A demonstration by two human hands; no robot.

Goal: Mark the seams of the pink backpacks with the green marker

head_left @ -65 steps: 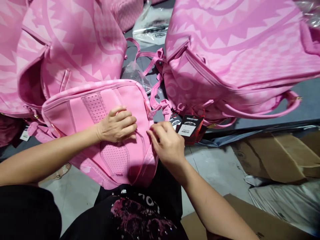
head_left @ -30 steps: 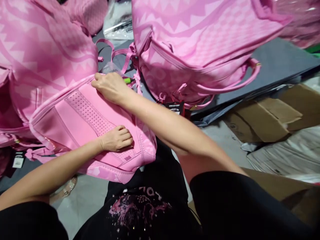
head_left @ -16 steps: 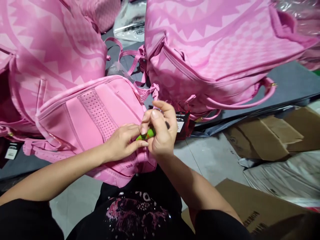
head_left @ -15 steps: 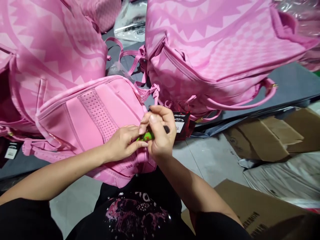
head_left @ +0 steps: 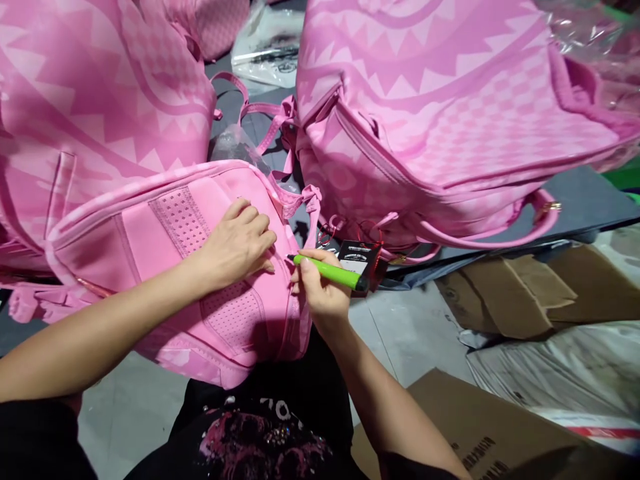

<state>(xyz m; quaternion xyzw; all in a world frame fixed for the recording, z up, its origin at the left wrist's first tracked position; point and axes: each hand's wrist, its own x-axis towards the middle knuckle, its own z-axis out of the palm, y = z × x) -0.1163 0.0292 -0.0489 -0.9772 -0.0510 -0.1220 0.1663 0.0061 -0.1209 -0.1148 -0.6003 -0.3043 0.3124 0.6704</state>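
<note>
My right hand (head_left: 323, 287) grips a bright green marker pen (head_left: 330, 270) between thumb and fingers. Its dark tip points left, close to the side edge of a pink backpack (head_left: 135, 247), and its thick black end points right. I cannot tell whether the tip touches the fabric. On the backpack's padded back panel lies my left hand (head_left: 237, 240), fingers curled together against the pink material near that edge. The panel has perforated mesh strips (head_left: 183, 220). A knotted pink strap (head_left: 311, 200) sticks out at the upper right corner.
Larger patterned pink bags stand at the left (head_left: 100, 100) and right (head_left: 425, 100) on a grey table (head_left: 590, 193). Black hang tags (head_left: 357, 257) dangle beside my right hand. Cardboard boxes (head_left: 505, 287) lie on the floor at right, and clear plastic wrapping (head_left: 265, 50) lies behind.
My hands were together around the marker; now they are apart. My left hand has moved up onto the back panel, and the marker has turned, showing its tip toward the backpack.
</note>
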